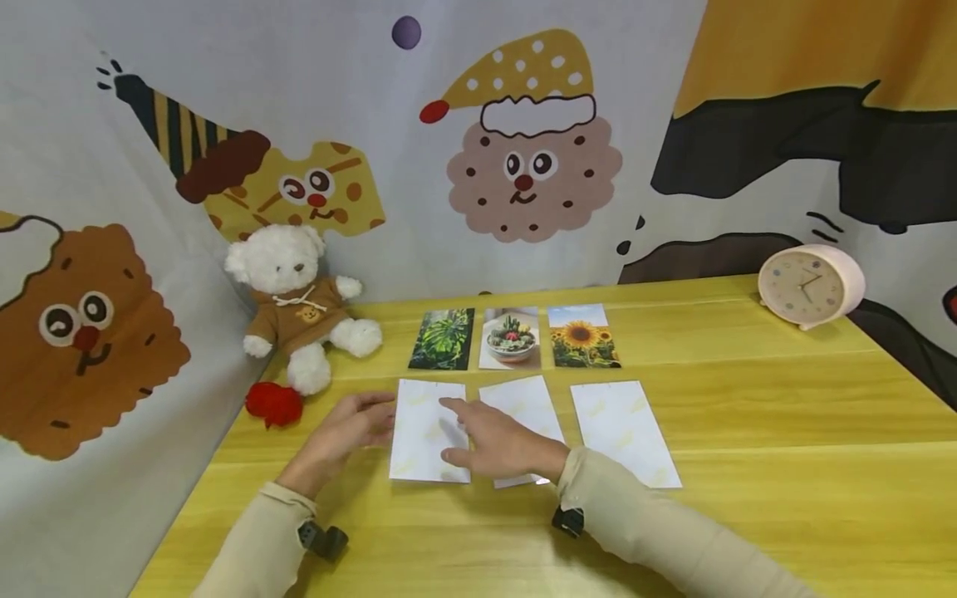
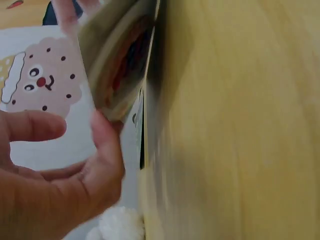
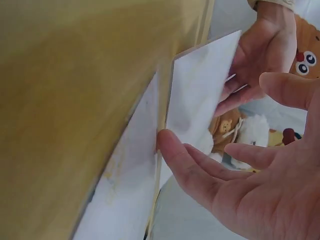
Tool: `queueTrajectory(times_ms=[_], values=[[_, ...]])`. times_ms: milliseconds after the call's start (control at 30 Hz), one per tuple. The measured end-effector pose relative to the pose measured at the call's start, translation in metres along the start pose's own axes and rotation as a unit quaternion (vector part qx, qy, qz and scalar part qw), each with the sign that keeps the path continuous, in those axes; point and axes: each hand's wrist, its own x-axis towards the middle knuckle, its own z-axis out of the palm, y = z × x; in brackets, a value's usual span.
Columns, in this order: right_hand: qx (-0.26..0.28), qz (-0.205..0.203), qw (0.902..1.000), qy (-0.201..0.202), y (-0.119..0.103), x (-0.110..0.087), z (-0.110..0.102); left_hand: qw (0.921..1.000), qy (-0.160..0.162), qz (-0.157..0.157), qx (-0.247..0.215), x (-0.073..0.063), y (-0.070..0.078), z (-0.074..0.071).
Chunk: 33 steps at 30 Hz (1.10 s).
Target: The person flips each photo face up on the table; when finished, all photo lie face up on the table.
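Observation:
A white-backed card stands tilted off the table, with a bowl picture on its printed face in the left wrist view. My left hand is at its left edge, and a fingertip touches it. Over its right side my right hand spreads its fingers; contact with the card is hard to tell. Beneath that hand lies a second white-backed card, partly hidden. A third white-backed card lies to the right. Behind them are three picture cards: green leaves, a cactus bowl and sunflowers.
A white teddy bear in a brown top sits at the back left, with a red object by its foot. At the back right stands a pink clock. A printed cloth hangs behind the wooden table.

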Motion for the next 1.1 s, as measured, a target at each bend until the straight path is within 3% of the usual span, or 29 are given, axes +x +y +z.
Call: queueTrajectory(times_ms=[133,267,400,700,933,1100], values=[[0.013,0.006,0.9999,-0.006,0.001,0.002,-0.001,0.9975,-0.044,0.027,-0.049,0.005,-0.001,-0.004],[0.025,0.011,0.9995,-0.014,-0.001,0.004,0.001,0.9903,-0.107,0.059,-0.066,0.005,-0.004,-0.005],[0.04,0.004,0.9991,-0.011,-0.005,0.007,0.003,0.9838,-0.145,0.066,-0.083,0.005,-0.006,-0.003],[0.085,0.001,0.9963,-0.006,-0.013,0.011,0.002,0.9786,-0.168,0.067,-0.099,0.005,-0.002,0.004],[0.115,-0.015,0.9932,-0.001,-0.012,0.012,-0.002,0.9822,-0.15,0.064,-0.094,0.007,0.002,0.011],[0.182,-0.029,0.9822,0.035,-0.009,0.01,-0.005,0.9844,-0.148,0.05,-0.081,0.005,0.006,0.019]])
